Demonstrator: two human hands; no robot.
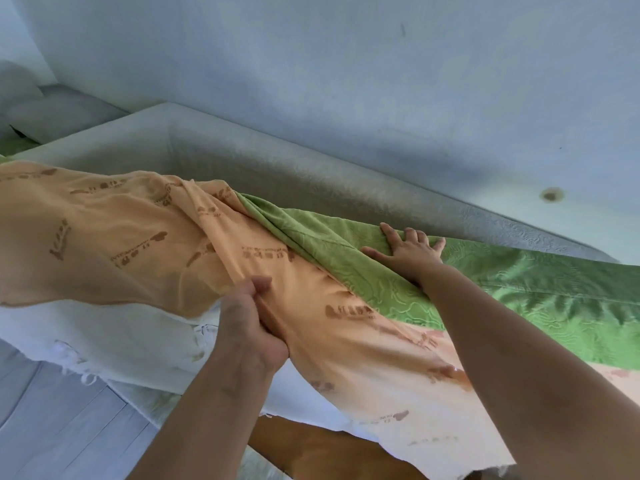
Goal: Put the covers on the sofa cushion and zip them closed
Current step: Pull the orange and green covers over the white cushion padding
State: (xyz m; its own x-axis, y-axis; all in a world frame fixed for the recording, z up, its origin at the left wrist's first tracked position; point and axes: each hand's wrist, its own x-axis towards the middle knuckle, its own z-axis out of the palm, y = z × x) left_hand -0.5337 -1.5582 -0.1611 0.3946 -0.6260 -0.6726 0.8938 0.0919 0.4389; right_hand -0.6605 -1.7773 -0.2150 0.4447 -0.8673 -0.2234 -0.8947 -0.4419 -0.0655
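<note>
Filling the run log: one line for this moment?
left hand: pinches orange cloth | right hand: flat on green cover

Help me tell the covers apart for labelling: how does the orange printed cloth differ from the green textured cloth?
The orange printed cloth carries brown prints; the green textured cloth has a raised wavy pattern. The left hand pinches a fold of the orange cloth; the right hand presses flat on the green. Both are wrinkled.

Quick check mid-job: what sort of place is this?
Probably a home living room: a grey sofa stands against a plain wall, with pale floorboards below. The left hand grips an orange cloth; the right hand presses a green cover.
</note>
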